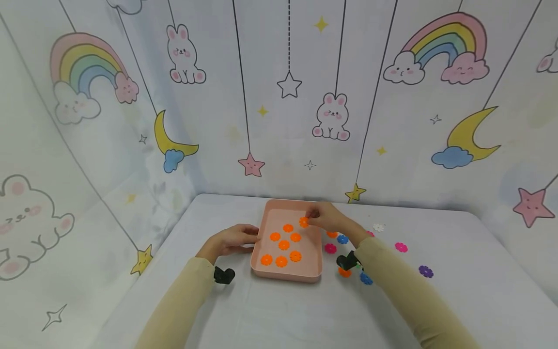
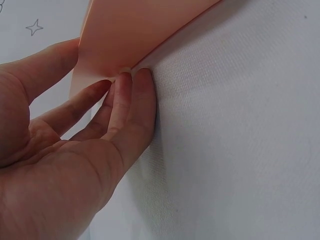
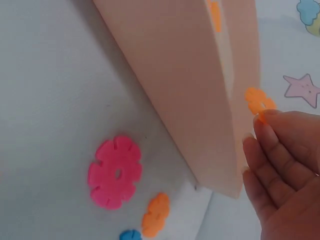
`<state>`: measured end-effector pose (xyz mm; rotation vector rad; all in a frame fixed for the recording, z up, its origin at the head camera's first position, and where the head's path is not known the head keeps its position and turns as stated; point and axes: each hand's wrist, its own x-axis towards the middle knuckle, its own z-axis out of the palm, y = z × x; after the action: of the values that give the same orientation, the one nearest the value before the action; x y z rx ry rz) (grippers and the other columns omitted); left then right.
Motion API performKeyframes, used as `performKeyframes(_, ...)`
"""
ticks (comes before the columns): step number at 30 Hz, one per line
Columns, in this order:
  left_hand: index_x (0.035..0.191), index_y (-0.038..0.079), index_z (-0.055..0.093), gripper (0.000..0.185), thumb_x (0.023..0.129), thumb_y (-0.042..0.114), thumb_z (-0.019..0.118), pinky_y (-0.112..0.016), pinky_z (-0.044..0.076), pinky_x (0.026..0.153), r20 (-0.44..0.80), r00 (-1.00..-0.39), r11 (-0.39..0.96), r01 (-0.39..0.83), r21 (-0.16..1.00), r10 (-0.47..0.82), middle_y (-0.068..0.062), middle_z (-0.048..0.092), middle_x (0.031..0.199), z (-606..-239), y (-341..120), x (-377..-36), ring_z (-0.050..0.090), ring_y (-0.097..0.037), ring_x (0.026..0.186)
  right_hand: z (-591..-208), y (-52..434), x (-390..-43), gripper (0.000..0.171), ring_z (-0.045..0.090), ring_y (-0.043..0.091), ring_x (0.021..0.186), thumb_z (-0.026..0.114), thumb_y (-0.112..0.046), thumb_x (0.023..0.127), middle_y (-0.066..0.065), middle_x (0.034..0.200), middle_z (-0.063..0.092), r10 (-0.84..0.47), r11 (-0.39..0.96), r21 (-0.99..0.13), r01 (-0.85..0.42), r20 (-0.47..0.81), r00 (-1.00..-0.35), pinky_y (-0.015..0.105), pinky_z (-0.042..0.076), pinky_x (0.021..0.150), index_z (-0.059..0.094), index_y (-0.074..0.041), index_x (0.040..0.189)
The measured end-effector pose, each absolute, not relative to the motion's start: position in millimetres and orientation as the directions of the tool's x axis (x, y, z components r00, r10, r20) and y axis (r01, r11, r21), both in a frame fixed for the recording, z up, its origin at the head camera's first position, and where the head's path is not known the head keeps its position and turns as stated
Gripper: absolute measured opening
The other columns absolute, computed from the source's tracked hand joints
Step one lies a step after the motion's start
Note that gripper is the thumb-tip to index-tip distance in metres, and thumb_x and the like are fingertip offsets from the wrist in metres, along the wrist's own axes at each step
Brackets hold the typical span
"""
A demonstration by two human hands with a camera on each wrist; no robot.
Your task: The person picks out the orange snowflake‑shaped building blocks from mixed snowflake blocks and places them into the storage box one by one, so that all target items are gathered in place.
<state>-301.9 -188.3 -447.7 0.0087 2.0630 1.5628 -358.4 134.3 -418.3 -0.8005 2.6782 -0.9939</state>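
Observation:
A shallow pink tray (image 1: 257, 252) stands on the white-covered table with several orange flower-shaped plastic discs (image 1: 284, 245) lying in it. At its left side is my left hand (image 1: 237, 238); the fingertips (image 2: 144, 80) rest against the outer wall (image 2: 135, 35), the fingers relaxed and holding nothing. My right hand (image 1: 324, 216) is over the tray's far right part, pinching one orange flower disc (image 3: 257, 100) between thumb and forefinger. In the right wrist view this disc is held up by the tray's rim, and the other right fingers lie beside the forefinger.
Right of the tray lie loose flower discs: pink (image 1: 330, 248), blue (image 1: 343, 239), orange (image 1: 345, 272), white (image 1: 379, 227) and purple (image 1: 426, 271). Some are partly hidden by the right forearm. A patterned curtain (image 1: 287, 145) hangs behind and left of the table.

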Motion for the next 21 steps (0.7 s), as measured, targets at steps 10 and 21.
performKeyframes(10,0.146,-0.003,0.048,0.053,0.1,0.015,0.067,-0.046,0.053,0.105,-0.415,-0.855,0.306,-0.323,0.896,0.312,-0.019,0.05,0.148,-447,-188,-300,0.06,-0.028,0.12,-430,122,-369,0.007,0.059,0.022,0.09,0.067,-0.001,0.096,0.008,0.098,0.067,-0.536,0.661,-0.631,-0.406,-0.018,-0.844,0.038,0.056,0.091,0.065,-0.001,0.103)
performKeyframes(21,0.145,-0.003,0.049,0.051,0.101,0.015,0.066,-0.048,0.051,0.107,-0.408,-0.856,0.304,-0.316,0.899,0.316,-0.018,0.05,0.147,-446,-187,-301,0.059,-0.028,0.121,-438,115,-376,0.006,0.056,0.023,0.088,0.069,0.0,0.093,0.008,0.095,0.064,-0.552,0.699,-0.543,-0.465,0.005,-0.834,0.036,0.055,0.085,0.068,0.0,0.099)
